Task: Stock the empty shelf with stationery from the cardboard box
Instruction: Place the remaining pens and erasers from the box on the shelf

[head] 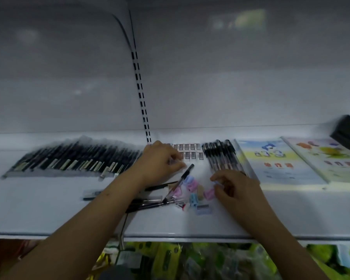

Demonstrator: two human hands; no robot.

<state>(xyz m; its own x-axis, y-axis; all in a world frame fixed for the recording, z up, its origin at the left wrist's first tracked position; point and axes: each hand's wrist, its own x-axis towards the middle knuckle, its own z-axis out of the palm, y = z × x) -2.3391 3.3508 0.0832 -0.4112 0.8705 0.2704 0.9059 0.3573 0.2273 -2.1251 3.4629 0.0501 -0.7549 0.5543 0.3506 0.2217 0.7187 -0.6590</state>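
Observation:
Both hands work over a loose pile of small pastel sharpeners (192,190) and loose black pens (179,181) in the middle of the white shelf (49,209). My left hand (160,161) hovers just behind the pile, its curled fingers pinching a small pale sharpener. My right hand (235,185) is at the pile's right side, fingers curled round another small pale piece beside a pink sharpener (209,193). The image is blurred, so both held pieces are faint. The cardboard box is out of view.
A long row of dark pens (73,158) lies at the left. Two rows of erasers (188,151) and a row of black gel pens (220,156) sit behind the hands. Two colourful booklets (279,160) and a dark object (348,132) lie right. Green packets (190,261) fill the lower shelf.

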